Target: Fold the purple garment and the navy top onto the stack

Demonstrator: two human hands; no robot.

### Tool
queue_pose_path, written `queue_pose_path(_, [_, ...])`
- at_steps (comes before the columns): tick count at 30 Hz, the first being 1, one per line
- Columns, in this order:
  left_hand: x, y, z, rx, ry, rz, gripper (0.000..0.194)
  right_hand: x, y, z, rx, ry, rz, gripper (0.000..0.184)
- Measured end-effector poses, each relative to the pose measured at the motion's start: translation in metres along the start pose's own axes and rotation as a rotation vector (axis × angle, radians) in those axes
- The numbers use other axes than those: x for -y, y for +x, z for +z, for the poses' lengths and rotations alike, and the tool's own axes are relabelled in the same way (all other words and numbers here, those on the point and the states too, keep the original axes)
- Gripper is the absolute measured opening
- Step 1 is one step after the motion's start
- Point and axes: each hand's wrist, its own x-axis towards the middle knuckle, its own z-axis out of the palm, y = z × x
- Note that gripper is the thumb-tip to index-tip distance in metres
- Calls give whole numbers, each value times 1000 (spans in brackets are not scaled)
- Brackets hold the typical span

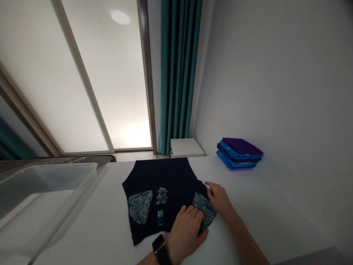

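Observation:
A dark navy garment (168,173) lies spread on the white table, with paisley-patterned patches at both lower sides, a small patterned motif in the middle and a blue-green label below it. My left hand (188,227), with a black watch (160,247) on its wrist, rests on the lower right part; its fingers bend over the cloth and the thumb stands apart. At the garment's right edge is my right hand (220,198), fingers apart, index finger stretched along the edge and touching the cloth. Part of the right paisley patch (206,208) is hidden under my left hand.
A stack of folded blue and purple cloths (239,156) sits at the back right by the wall. On the left stands a translucent plastic bin (63,206). Beyond the table (96,221) are a white cabinet (186,147), a teal curtain (180,73) and frosted sliding doors (110,81).

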Motion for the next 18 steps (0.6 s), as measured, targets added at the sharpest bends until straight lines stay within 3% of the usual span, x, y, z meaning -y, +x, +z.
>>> queue_pose_path(6, [-2,4,0,-14,54,47,7,7,2,-7,-116,211,23,43])
queue_pose_path(9, [-2,3,-2,-29,19,-4,9,6,1,-9,-119,199,43,41])
queue_pose_path(13, [0,3,-7,-24,-23,-77,10,4,0,-11,-133,213,173,41])
queue_pose_path(18, [4,5,-14,14,-84,-155,12,10,3,-23,-94,613,221,40])
